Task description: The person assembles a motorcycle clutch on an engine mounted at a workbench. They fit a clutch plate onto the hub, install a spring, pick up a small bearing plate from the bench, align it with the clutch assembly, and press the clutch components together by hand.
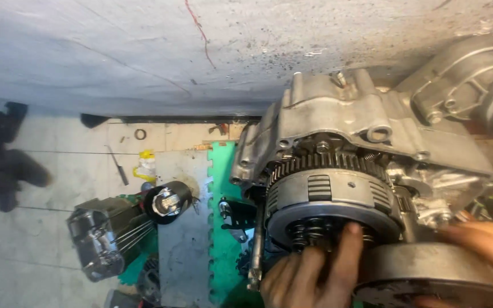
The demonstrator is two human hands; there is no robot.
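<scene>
The left hand (pixel 309 274) lies open, fingertips pressing the clutch basket (pixel 332 202); just right of it, the right hand (pixel 483 248) grips a round metal cover (pixel 429 274).

The left hand (pixel 309 274) presses a finger against the middle of a round clutch drum (pixel 332 199), just under a toothed gear ring (pixel 326 161) on a grey engine case (pixel 343 114). The right hand (pixel 486 245), blurred, seems to grip a round metal cover (pixel 429 271) beside it. A green mat (pixel 223 228) lies on the floor below.
</scene>
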